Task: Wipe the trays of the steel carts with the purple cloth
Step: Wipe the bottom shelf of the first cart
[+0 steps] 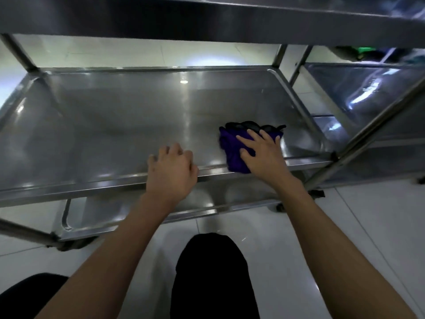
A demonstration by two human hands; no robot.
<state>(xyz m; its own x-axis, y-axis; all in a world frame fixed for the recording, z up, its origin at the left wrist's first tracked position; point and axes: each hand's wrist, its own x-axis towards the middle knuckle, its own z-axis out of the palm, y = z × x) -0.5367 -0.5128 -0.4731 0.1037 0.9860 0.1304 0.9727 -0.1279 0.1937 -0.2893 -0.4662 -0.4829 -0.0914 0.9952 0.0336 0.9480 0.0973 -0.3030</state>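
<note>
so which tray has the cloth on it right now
The middle tray of the nearer cart: the purple cloth lies at its front right under the right hand. The other trays show no cloth.

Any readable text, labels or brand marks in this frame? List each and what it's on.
None readable.
Middle tray: bare steel, only glare.
Purple cloth: no tag or print visible.
Neighbouring cart: reflections only.
Green object top right: too blurred to tell.

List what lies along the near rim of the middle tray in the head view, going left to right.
Bare near rim of the middle tray → left hand, fingers curled over the rim → purple cloth → right hand, pressing flat on the cloth → near right post of the cart → second cart's tray.
</note>
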